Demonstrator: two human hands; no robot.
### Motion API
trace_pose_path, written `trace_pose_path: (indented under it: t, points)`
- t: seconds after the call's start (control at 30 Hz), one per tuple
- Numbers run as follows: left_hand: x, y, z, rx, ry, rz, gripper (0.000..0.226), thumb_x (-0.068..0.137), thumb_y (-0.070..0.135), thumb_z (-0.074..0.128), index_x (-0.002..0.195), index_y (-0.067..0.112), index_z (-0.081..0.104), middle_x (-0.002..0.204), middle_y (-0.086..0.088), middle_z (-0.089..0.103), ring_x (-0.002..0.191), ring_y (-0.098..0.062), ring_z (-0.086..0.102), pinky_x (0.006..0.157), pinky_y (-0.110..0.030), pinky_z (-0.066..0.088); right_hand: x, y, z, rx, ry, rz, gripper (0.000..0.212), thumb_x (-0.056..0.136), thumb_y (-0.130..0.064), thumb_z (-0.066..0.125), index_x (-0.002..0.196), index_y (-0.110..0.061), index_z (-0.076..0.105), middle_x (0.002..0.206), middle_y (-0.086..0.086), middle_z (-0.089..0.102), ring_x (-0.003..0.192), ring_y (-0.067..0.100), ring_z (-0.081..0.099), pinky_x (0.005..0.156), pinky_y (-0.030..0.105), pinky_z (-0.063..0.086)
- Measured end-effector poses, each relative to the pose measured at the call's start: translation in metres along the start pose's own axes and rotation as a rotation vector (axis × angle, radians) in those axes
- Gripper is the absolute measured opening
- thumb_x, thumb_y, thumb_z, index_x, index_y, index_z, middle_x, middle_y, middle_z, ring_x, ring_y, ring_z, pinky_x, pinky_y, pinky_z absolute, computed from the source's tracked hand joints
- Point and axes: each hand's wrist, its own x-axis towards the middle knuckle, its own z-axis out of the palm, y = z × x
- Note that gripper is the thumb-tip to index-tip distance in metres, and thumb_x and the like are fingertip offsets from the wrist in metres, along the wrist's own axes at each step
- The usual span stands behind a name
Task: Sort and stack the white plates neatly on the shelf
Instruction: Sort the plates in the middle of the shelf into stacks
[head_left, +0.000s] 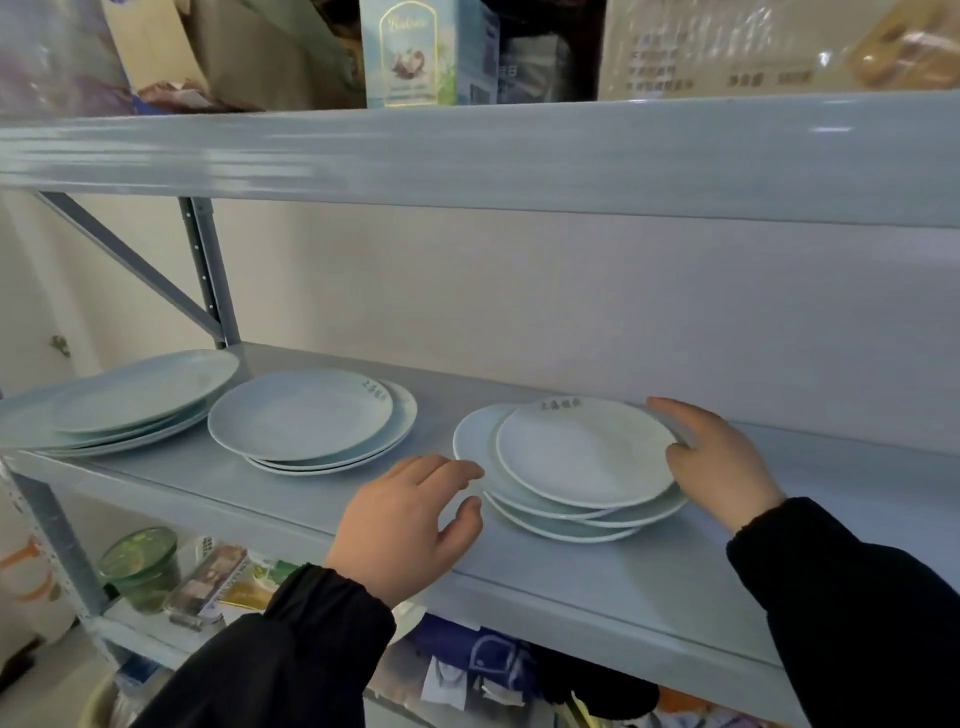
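Observation:
Three piles of white plates stand on the grey metal shelf (597, 587). The right pile (582, 452) holds several plates lying askew, their rims not lined up. My right hand (722, 462) rests against that pile's right rim with the fingers spread. On the shelf just left of the pile hovers my left hand (410, 525), fingers apart, fingertips almost at the rim, holding nothing. A middle pile (301, 415) of small plates sits slightly offset. At the far left lies a pile of larger plates (140, 389).
The shelf above (467, 150) hangs low over the plates and carries boxes and bags. A grey upright post (208, 270) with a diagonal brace stands at the back left. The lower shelf holds a green-lidded jar (140, 566) and packets. A wall closes the back.

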Motion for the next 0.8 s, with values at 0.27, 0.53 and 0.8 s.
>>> trace_pose_path:
  t: [0.27, 0.53, 0.8]
  points:
    - [0.015, 0.032, 0.019, -0.018, 0.059, 0.138, 0.027, 0.088, 0.032, 0.051, 0.104, 0.021, 0.071, 0.089, 0.011, 0.067, 0.085, -0.011, 0.061, 0.067, -0.024, 0.049, -0.035, 0.045, -0.039, -0.022, 0.045, -0.011, 0.051, 0.092, -0.022, 0.061, 0.142, -0.025, 0.049, 0.150, -0.008, 0.041, 0.138, 0.010, 0.036, 0.109, 0.022, 0.023]
    - [0.034, 0.096, 0.047, -0.133, 0.050, 0.264, 0.027, 0.088, 0.030, 0.051, 0.103, 0.019, 0.070, 0.091, 0.009, 0.067, 0.088, -0.014, 0.060, 0.066, -0.025, 0.048, -0.089, 0.107, -0.091, -0.128, 0.042, 0.112, 0.056, 0.091, -0.033, 0.063, 0.143, -0.037, 0.044, 0.158, -0.004, 0.028, 0.145, 0.009, 0.022, 0.110, 0.020, 0.015]
    - [0.045, 0.183, 0.107, -0.260, -0.194, 0.355, 0.031, 0.086, 0.036, 0.050, 0.109, 0.025, 0.067, 0.096, 0.012, 0.066, 0.092, -0.014, 0.063, 0.072, -0.033, 0.054, -0.150, 0.158, -0.144, -0.386, -0.011, 0.177, 0.055, 0.089, -0.045, 0.060, 0.141, -0.036, 0.045, 0.153, -0.009, 0.035, 0.141, 0.008, 0.029, 0.111, 0.019, 0.019]
